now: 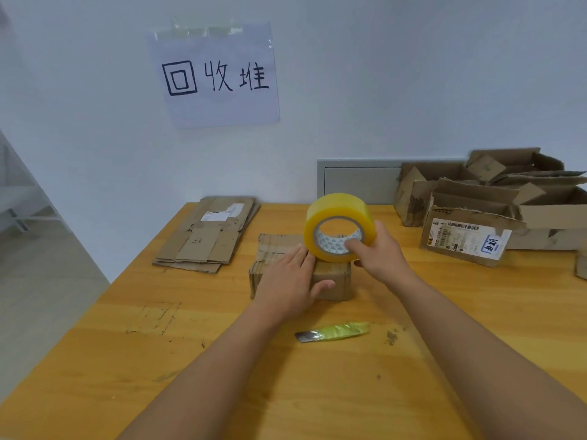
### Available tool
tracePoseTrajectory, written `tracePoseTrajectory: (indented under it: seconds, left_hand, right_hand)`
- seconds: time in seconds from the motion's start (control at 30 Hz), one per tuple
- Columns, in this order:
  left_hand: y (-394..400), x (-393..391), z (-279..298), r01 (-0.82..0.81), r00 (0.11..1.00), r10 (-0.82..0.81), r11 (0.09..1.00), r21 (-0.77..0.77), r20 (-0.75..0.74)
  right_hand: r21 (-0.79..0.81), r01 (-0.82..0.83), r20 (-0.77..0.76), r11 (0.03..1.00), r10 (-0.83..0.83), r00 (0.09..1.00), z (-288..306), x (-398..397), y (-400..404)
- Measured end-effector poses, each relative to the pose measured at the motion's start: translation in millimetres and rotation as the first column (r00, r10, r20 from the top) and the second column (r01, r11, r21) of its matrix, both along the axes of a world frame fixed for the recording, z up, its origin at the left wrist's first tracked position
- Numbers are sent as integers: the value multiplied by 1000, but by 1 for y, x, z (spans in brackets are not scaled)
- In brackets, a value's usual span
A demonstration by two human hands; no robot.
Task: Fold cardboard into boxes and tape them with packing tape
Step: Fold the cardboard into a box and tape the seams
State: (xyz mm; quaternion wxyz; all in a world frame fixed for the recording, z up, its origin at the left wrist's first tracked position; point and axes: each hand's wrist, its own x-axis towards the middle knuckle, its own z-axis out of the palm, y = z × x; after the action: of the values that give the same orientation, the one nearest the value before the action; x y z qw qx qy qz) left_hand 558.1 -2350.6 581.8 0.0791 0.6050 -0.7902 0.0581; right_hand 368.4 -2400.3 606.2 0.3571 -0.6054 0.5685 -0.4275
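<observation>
My left hand lies flat on top of the small cardboard box at the centre of the frame, fingers straight and spread, thumb hooked over the near edge, pressing the flaps down rather than gripping. My right hand grasps the yellow roll of tape, fingers curled into the core and the palm against its right side; the roll stands on edge, touching the top of the box just right of my left fingertips.

I judge this to be the start of the sealing strip. To do it well, I would keep the left palm firm so the flaps stay shut and level, then draw the roll along the seam with steady tension, so the strip goes down without wrinkles. I cannot tell where the free end of the tape is, so finding it comes first. The strip should run past both ends of the seam and down the sides.

The box cutter with its green handle lies on the wooden table, lower centre, near enough to cut the strip. Flattened cardboard waits at centre left; torn, opened boxes pile at the right.
</observation>
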Motion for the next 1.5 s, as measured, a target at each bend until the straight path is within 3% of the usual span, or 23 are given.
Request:
tracePoseTrajectory:
  seconds: [0.3,0.7,1.1,1.33,1.5]
  left_hand:
    - [3,-4,4,-17,1000,17,999,27,3]
    - [2,-8,3,-31,999,31,1000,2,-16]
    - [-12,-45,8,15,992,-7,998,-62,124]
    - [-16,-40,2,62,997,-65,996,69,50]
    - [-18,-36,-1,65,998,-66,996,56,24]
  right_hand:
    - [-54,126,-6,991,-127,992,7,-49,4]
    - [14,99,99,995,-100,990,-10,-54,11]
    - [71,124,207,990,-136,969,-24,-53,13]
    - [55,64,42,996,-67,997,-24,-70,11]
    - [-16,103,-215,995,-104,971,-22,-106,13]
